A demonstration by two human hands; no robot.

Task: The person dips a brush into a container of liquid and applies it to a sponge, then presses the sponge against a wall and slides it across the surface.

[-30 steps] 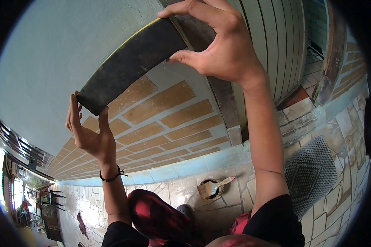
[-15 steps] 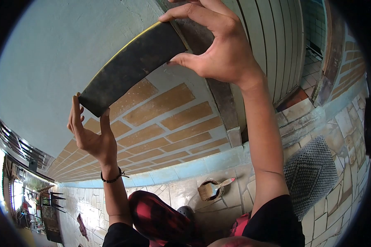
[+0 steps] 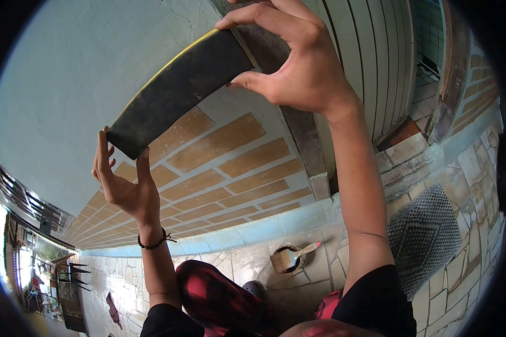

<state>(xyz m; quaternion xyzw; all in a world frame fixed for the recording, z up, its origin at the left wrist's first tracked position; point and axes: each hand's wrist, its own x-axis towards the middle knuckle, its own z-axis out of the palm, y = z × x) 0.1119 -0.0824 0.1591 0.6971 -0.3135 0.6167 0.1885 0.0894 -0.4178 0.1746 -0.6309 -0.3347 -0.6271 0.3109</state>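
A dark rectangular strip with a yellow upper edge (image 3: pixel 180 84) lies against the wall, right above the painted tan bricks (image 3: pixel 216 143). My left hand (image 3: pixel 126 180) grips its lower left corner, with the thumb at the bottom edge and the fingers at the short end. At the other end, my right hand (image 3: pixel 292 62) spans the strip, fingertips on the yellow edge and thumb on the lower edge. The strip's right end reaches close to the dark door frame (image 3: pixel 303 135).
A paintbrush (image 3: pixel 289 258) rests across a small round container (image 3: pixel 281 269) on the stone-tiled floor. To the right lies a grey patterned mat (image 3: pixel 427 236). A slatted door (image 3: pixel 371 73) stands beside the wall. Dark stools (image 3: pixel 73 275) are far left.
Almost nothing differs. Both hands keep hold of the strip at its two ends, and the view has shifted very slightly.
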